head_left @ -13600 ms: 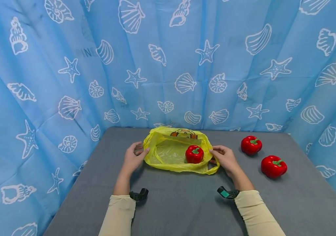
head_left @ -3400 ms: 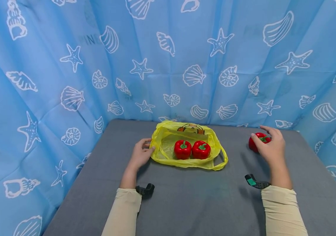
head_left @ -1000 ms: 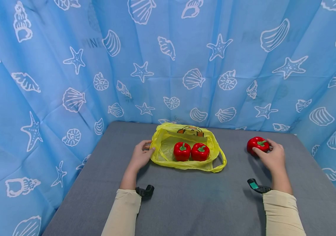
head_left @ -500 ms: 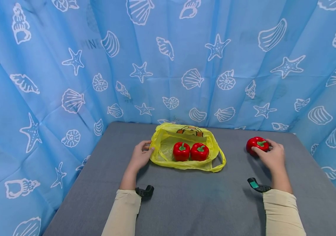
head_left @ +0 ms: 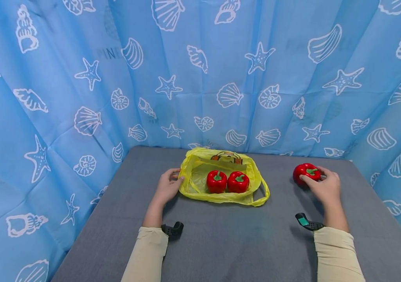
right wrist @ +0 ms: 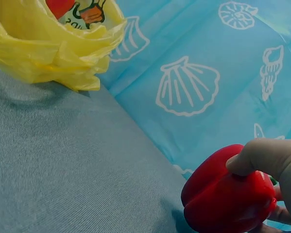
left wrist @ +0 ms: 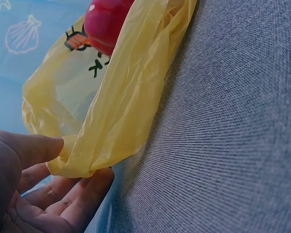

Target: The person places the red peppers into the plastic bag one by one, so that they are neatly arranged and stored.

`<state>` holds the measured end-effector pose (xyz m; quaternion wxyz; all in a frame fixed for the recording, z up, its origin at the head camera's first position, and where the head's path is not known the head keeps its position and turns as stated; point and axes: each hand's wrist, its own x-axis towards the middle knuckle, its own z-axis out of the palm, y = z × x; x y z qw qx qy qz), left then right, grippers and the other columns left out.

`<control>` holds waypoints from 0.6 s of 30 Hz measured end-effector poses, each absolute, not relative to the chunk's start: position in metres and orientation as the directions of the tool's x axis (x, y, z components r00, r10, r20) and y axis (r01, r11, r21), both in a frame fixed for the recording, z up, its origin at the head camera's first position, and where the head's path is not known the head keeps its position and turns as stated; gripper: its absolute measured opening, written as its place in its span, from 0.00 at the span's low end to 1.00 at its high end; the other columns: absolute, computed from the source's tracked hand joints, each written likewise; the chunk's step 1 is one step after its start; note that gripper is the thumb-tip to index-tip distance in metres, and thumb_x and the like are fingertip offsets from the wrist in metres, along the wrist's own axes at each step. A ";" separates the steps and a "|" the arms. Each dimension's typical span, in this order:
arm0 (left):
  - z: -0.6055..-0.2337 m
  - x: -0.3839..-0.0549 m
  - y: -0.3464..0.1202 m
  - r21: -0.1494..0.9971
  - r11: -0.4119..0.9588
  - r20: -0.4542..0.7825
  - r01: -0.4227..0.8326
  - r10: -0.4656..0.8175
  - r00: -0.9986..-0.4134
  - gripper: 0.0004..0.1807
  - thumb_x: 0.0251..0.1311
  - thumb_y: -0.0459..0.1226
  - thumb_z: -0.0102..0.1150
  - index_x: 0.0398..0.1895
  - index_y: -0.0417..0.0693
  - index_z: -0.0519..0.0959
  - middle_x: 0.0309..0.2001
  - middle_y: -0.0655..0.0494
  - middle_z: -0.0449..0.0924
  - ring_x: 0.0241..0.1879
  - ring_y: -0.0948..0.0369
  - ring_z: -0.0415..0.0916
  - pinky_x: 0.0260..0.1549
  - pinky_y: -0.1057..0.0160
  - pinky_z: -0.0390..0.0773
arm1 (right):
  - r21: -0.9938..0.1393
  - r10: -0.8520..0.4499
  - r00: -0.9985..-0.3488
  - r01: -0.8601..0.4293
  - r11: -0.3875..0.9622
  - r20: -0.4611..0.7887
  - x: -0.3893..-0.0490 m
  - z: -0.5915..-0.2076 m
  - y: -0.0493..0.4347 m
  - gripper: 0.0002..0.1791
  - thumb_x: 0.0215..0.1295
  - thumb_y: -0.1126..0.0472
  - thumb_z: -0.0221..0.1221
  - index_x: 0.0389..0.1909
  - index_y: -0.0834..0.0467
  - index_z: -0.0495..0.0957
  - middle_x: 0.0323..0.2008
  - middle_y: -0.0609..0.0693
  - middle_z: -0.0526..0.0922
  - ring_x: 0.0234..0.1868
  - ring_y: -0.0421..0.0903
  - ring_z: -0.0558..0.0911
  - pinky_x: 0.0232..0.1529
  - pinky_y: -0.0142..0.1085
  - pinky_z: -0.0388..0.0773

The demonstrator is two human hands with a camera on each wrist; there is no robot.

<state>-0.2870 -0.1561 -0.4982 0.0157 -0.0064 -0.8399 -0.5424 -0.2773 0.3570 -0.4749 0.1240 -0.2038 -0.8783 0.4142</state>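
My left hand (head_left: 168, 185) pinches the left edge of a yellow plastic bag (head_left: 205, 196); in the left wrist view, the thumb lies over the bag's rim (left wrist: 79, 153) with fingers beneath. Inside the bag's wide mouth two red bell peppers with green stems, a left one (head_left: 216, 182) and a right one (head_left: 238, 183), sit side by side. Over at the right, my right hand (head_left: 327, 187) grips a third red bell pepper (head_left: 304, 172), thumb on its near side and fingers around the far side. The right wrist view shows this pepper (right wrist: 223, 194) close to the grey surface.
A grey cloth-covered table (head_left: 221, 243) lies beneath everything. Behind it hangs a blue curtain (head_left: 186, 102) printed with white shells and starfish. The bag's loose handle (head_left: 264, 194) loops out on its right side. Black bands (head_left: 173, 228) sit at both wrists.
Earlier one pepper was in the bag and both hands held its sides; a second is now inside. The right hand moved right and closed on the third pepper. Little moved in the last second.
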 end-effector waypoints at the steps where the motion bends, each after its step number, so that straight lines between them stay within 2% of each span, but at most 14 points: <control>1: -0.498 -0.287 -0.156 0.911 0.412 0.035 0.030 -0.006 -0.999 0.24 0.78 0.43 0.60 0.73 0.48 0.75 0.62 0.41 0.81 0.59 0.44 0.83 0.54 0.45 0.86 | -0.779 0.460 -0.886 0.254 0.573 0.050 -0.277 -0.474 0.357 0.45 0.73 0.47 0.65 0.80 0.69 0.60 0.75 0.73 0.60 0.74 0.72 0.66 0.69 0.66 0.74; 18: -0.498 -0.286 -0.157 0.916 0.400 0.031 0.029 0.002 -1.000 0.24 0.78 0.43 0.60 0.73 0.48 0.75 0.63 0.42 0.81 0.60 0.44 0.83 0.56 0.45 0.85 | -0.808 0.413 -0.906 0.176 0.562 0.090 -0.275 -0.448 0.335 0.44 0.72 0.44 0.66 0.80 0.63 0.64 0.76 0.71 0.61 0.75 0.73 0.68 0.66 0.67 0.76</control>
